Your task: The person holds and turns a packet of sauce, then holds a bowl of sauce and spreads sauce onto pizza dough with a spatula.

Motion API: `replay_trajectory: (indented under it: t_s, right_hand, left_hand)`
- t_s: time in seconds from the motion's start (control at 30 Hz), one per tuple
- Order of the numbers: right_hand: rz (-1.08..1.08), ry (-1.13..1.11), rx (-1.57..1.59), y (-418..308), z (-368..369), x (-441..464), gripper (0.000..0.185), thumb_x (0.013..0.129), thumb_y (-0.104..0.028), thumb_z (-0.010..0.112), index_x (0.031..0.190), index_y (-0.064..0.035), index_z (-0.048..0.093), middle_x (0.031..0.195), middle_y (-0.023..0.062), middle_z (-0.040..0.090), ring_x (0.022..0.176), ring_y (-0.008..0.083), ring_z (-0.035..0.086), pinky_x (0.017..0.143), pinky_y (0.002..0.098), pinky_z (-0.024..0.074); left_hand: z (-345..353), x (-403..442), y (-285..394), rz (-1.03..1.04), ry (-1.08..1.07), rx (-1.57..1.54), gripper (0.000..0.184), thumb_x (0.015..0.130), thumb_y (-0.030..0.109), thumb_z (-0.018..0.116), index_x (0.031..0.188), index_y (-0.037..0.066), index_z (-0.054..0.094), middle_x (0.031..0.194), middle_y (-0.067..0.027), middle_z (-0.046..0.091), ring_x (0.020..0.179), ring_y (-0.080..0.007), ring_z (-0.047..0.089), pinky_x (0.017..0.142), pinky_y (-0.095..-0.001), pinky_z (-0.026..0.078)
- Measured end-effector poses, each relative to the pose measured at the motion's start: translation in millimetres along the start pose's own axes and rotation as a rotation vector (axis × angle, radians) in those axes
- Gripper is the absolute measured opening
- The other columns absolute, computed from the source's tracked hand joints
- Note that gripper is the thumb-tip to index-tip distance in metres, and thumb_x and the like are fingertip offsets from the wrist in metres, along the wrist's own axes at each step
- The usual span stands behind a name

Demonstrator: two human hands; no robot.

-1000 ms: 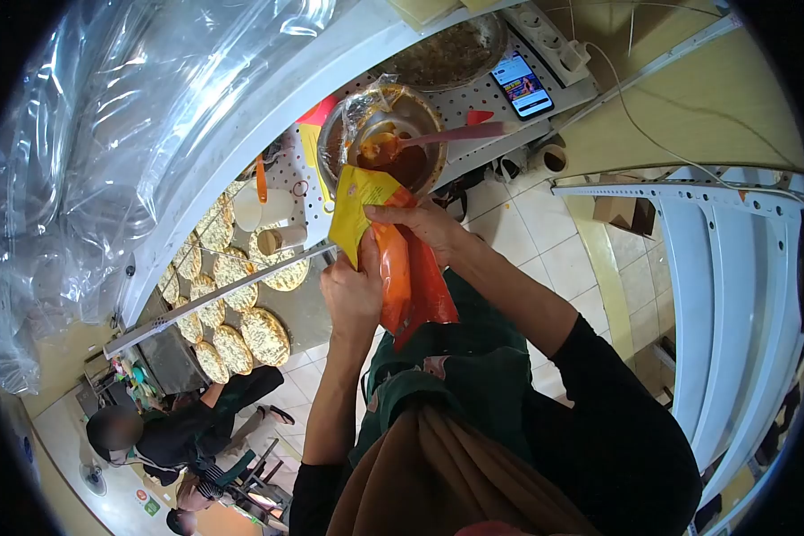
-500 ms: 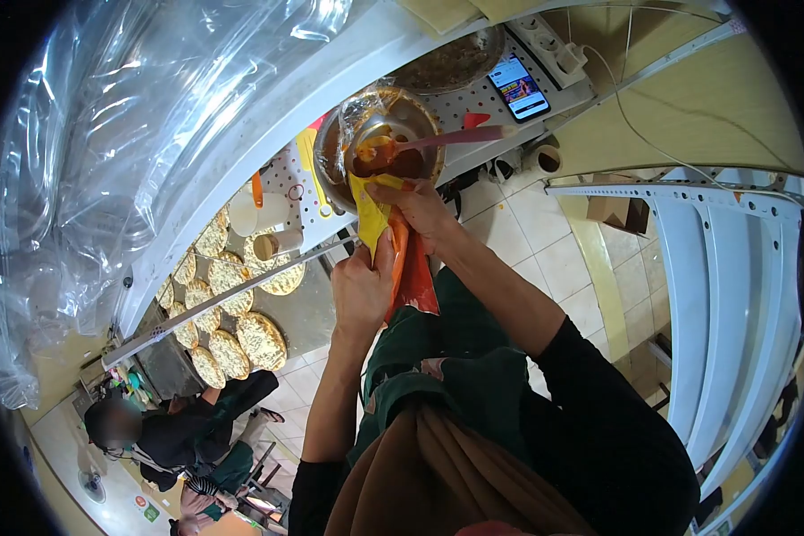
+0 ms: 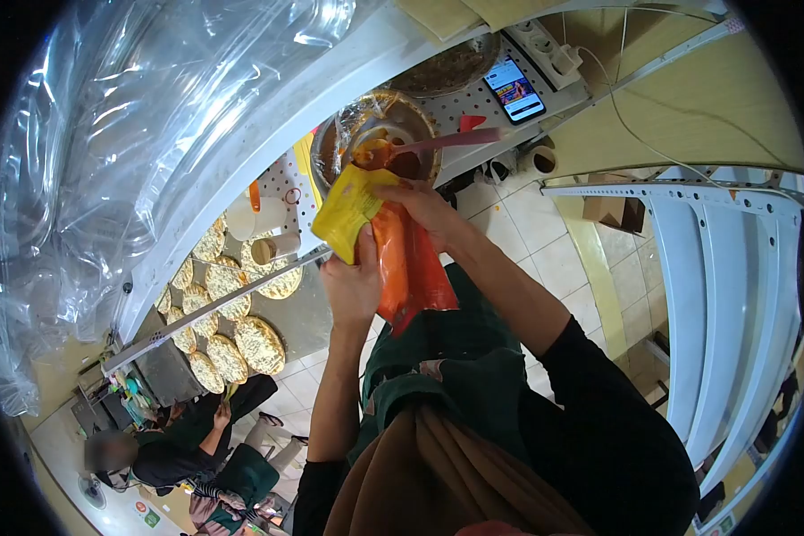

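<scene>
A yellow and orange-red plastic sauce pouch [image 3: 411, 268] is held between both hands, its yellow end pointing away from me. My left hand [image 3: 353, 290] is closed on the left edge, near where yellow meets orange. On the right side, my right hand [image 3: 422, 210] grips the pouch close to its yellow end. Just beyond that end stands a metal bowl [image 3: 431, 165] with a smaller bowl of reddish-brown sauce inside. A spatula [image 3: 460, 138] with a pink handle rests in the sauce. Clear plastic wrap [image 3: 341, 134] hangs over the bowl's left side.
Flatbreads [image 3: 259, 344] with a pale topping lie on a metal surface at left, beyond a metal rail [image 3: 214, 308]. A phone [image 3: 515, 91] and a power strip [image 3: 545, 49] are past the bowl. A co-worker [image 3: 179, 451] is at lower left; white shelving [image 3: 724, 295] stands right.
The pouch has turned and opened out, showing more of its yellow end, which swung left. My left hand shifted slightly left and down. The co-worker's arm has moved away from the flatbreads.
</scene>
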State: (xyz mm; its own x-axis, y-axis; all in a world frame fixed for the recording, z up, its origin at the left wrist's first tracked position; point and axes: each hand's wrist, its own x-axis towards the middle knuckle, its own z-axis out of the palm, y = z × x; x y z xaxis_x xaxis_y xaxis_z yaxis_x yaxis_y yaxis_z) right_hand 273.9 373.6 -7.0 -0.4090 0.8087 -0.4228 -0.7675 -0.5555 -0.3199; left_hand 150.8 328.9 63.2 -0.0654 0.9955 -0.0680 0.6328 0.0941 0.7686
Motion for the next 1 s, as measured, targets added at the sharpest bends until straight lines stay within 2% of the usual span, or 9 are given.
replay_trajectory:
  t_s: [0.1,0.2,0.4,0.5,0.57,0.67,0.77,0.8,1.0]
  right_hand:
    - [-0.090,0.039,-0.197,3,-8,1,0.038,0.085,-0.016,0.062,0.117,-0.0009,0.048,0.106,0.0110,0.059,0.091,0.0183,0.061,0.076,0.0309,0.0523]
    - [-0.189,0.088,-0.132,5,-6,5,0.042,0.085,-0.019,0.063,0.119,-0.0019,0.046,0.107,0.0103,0.059,0.094,0.0178,0.060,0.080,0.0320,0.0513]
    - [0.092,-0.055,-0.126,-25,-3,-40,0.043,0.083,-0.021,0.065,0.117,0.0018,0.052,0.105,0.0110,0.061,0.092,0.0173,0.061,0.080,0.0309,0.0507]
    - [0.135,0.029,-0.652,-28,-8,-78,0.042,0.085,-0.021,0.064,0.119,0.0008,0.052,0.105,0.0102,0.061,0.094,0.0161,0.060,0.080,0.0294,0.0496]
    - [0.116,0.047,-0.706,-25,-22,-87,0.040,0.086,-0.020,0.062,0.118,0.0008,0.053,0.104,0.0087,0.062,0.093,0.0145,0.059,0.080,0.0284,0.0492]
    - [0.017,0.110,-0.769,-34,-42,-107,0.036,0.087,-0.019,0.061,0.117,0.0012,0.054,0.102,0.0064,0.063,0.091,0.0123,0.059,0.080,0.0271,0.0487]
    - [-0.061,0.210,-0.802,-56,-60,-142,0.035,0.087,-0.019,0.060,0.116,0.0010,0.055,0.102,0.0050,0.063,0.089,0.0113,0.059,0.079,0.0272,0.0489]
    - [-0.104,0.247,-0.796,-62,-66,-155,0.035,0.087,-0.019,0.060,0.115,0.0013,0.055,0.102,0.0049,0.063,0.089,0.0111,0.059,0.078,0.0273,0.0490]
    - [-0.266,0.493,-0.694,-70,-94,-215,0.035,0.087,-0.020,0.062,0.113,0.0022,0.055,0.097,0.0070,0.064,0.083,0.0108,0.061,0.073,0.0264,0.0513]
  left_hand:
    - [-3,1,-1,-0.043,-0.036,-0.039,0.027,0.089,0.019,0.054,0.093,-0.007,0.061,0.084,-0.0220,0.065,0.079,-0.0336,0.065,0.064,-0.0381,0.049]
    - [-1,-1,4,-0.062,-0.030,-0.042,0.026,0.090,0.018,0.054,0.095,-0.007,0.060,0.083,-0.0212,0.065,0.077,-0.0278,0.066,0.064,-0.0356,0.049]
    - [-9,10,-5,-0.014,0.069,-0.121,0.027,0.091,0.019,0.054,0.098,-0.007,0.059,0.086,-0.0153,0.065,0.078,-0.0167,0.062,0.068,-0.0311,0.047]
    - [-16,16,-21,-0.021,0.046,-0.178,0.030,0.093,0.022,0.052,0.103,-0.006,0.057,0.093,-0.0123,0.065,0.082,-0.0162,0.060,0.070,-0.0296,0.047]
    - [-12,18,-35,0.025,0.017,-0.282,0.034,0.095,0.027,0.049,0.108,-0.004,0.056,0.098,-0.0110,0.063,0.084,-0.0153,0.059,0.069,-0.0290,0.048]
    - [-23,15,-37,-0.281,-0.107,-0.837,0.043,0.095,0.036,0.043,0.114,-0.001,0.051,0.102,-0.0105,0.060,0.087,-0.0153,0.057,0.068,-0.0294,0.049]
    - [-19,7,-61,-0.439,0.006,-0.584,0.051,0.093,0.050,0.038,0.120,0.008,0.047,0.100,-0.0047,0.054,0.088,-0.0178,0.053,0.070,-0.0318,0.048]
    - [-16,2,-73,-0.486,-0.049,-0.608,0.051,0.090,0.047,0.046,0.125,0.009,0.042,0.111,-0.0096,0.049,0.095,-0.0238,0.053,0.076,-0.0396,0.050]
    - [17,21,-85,-0.713,-0.363,-1.022,0.065,0.086,0.035,0.055,0.136,0.012,0.020,0.131,-0.0199,0.034,0.104,-0.0363,0.053,0.084,-0.0481,0.049]
